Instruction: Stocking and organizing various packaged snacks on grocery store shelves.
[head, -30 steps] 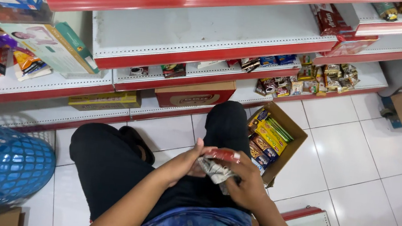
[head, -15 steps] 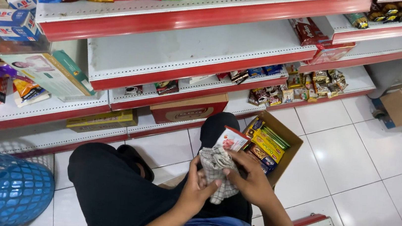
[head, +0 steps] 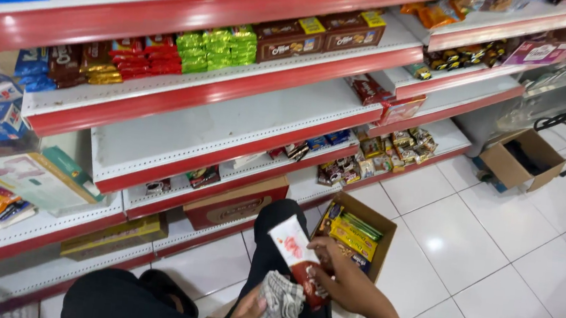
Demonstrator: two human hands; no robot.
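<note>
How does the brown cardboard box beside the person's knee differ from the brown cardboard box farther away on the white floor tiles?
The near brown cardboard box is packed with yellow, green and dark snack packets, while the far brown cardboard box shows only a dark inside, with no goods visible. The near box lies against the person's black-trousered leg, by the right hand; the far box sits apart, at the end of the red-and-white shelves. Both are open-topped and stand on the floor.

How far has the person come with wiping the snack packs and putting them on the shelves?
Done: upper shelf rows look stocked. In hand: the right hand holds a red and white pack, and the left hand holds a checked cloth just below it. Left: the cardboard box holds more packs, and the middle shelf is mostly bare.
</note>
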